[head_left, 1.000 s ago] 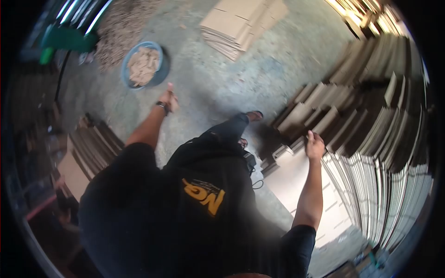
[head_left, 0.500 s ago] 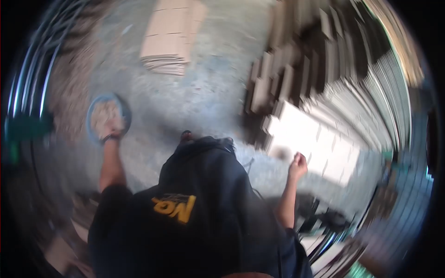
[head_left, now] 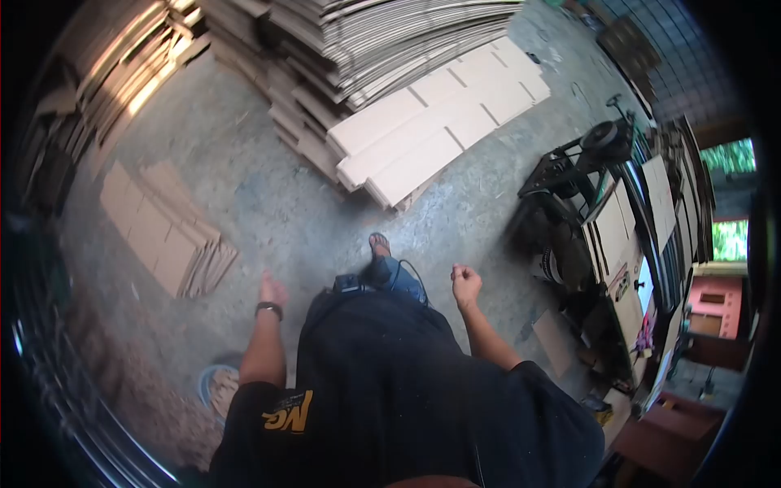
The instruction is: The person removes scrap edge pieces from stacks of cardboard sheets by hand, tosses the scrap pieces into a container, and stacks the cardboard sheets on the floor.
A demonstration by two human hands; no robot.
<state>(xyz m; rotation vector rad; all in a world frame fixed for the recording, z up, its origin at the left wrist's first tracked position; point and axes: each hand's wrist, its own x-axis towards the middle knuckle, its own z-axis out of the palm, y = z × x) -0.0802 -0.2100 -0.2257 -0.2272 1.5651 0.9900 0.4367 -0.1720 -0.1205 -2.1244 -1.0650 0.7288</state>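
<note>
My left hand (head_left: 272,289) hangs over the concrete floor, its fingers loosely stretched and nothing in them. A dark band (head_left: 269,308) circles that wrist. Beside it on the left lies a flat stack of cut cardboard sheets (head_left: 159,228), apart from the hand. My right hand (head_left: 465,286) is held low in front of me with curled fingers, and no object shows in it. Ahead of both hands is a pile of pale slotted cardboard sheets (head_left: 443,114); neither hand touches it. A blue-rimmed basin (head_left: 206,389) with light-coloured pieces inside is partly hidden by my left sleeve.
Tall stacks of folded cardboard (head_left: 407,41) rise behind the pale sheets. To the right stands a black wheeled machine (head_left: 582,163) beside leaning boards (head_left: 614,232). More cardboard stacks (head_left: 130,65) line the far left. My sandalled foot (head_left: 379,244) is on the concrete floor (head_left: 317,236).
My left hand has left the basin and swung forward. The view has turned right, so the pale sheets now lie straight ahead and the basin is behind my left arm.
</note>
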